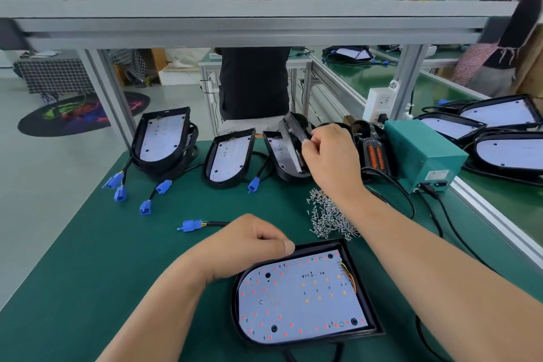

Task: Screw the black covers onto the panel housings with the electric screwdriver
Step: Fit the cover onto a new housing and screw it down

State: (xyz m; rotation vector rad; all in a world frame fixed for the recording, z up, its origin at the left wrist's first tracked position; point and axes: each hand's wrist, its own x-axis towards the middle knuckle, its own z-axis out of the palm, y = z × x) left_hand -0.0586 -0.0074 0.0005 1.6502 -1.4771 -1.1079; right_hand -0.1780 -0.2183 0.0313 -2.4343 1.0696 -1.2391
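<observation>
The left hand (249,247) grips the rim of the near housing (302,297), whose board is still bare. The right hand (329,153) pinches a black cover (293,138) at the far row. The screws (332,214) lie untouched, so I judge all the fastening remains.

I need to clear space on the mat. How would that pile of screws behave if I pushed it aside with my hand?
The screws lie loose in a heap, so they would likely scatter rather than slide as one. They look small and light, so some may roll on the green mat.
</observation>
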